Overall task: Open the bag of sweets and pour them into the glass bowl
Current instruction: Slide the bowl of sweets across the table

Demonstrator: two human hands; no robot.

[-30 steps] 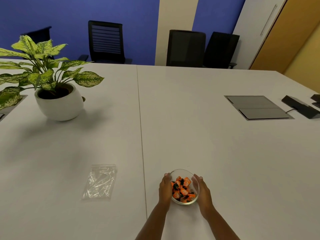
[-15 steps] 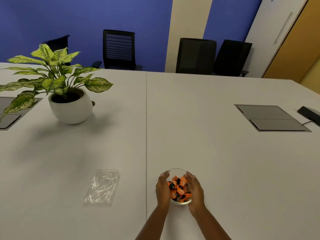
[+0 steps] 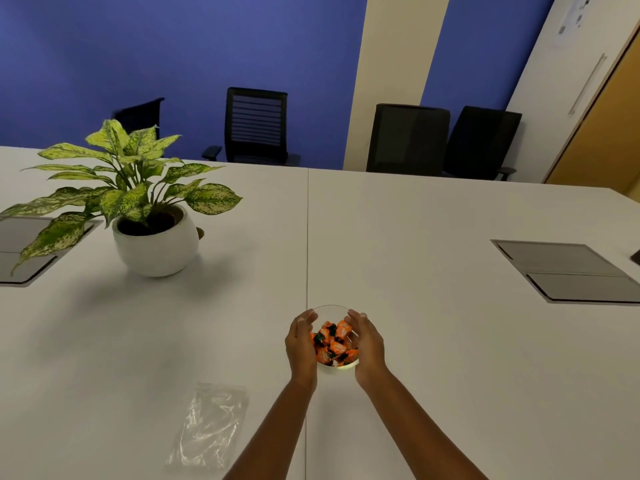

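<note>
While 2 bare forearms are reaching in from the near edge, the left hand [image 3: 300,344] and the right hand [image 3: 367,344] are cupping the glass bowl [image 3: 331,310] from either side, just right of the seam running down the white counter [image 3: 433,341]. Both sets of fingers are curving together around the bowl's wall, the left fingers [image 3: 306,318] and right fingers [image 3: 356,317] pressing against the glass near its far rim. Orange-and-dark wrapped sweets [image 3: 334,342] are lying heaped inside the bowl. Left of the arms, toward the near edge, the clear plastic bag [image 3: 211,427] is lying flat and crumpled on the counter, apart from the bowl. Farther off on the left, a leafy plant in a white pot [image 3: 156,244] is standing, and 2 grey panels [image 3: 568,271] are sitting flush in the counter at far right.
</note>
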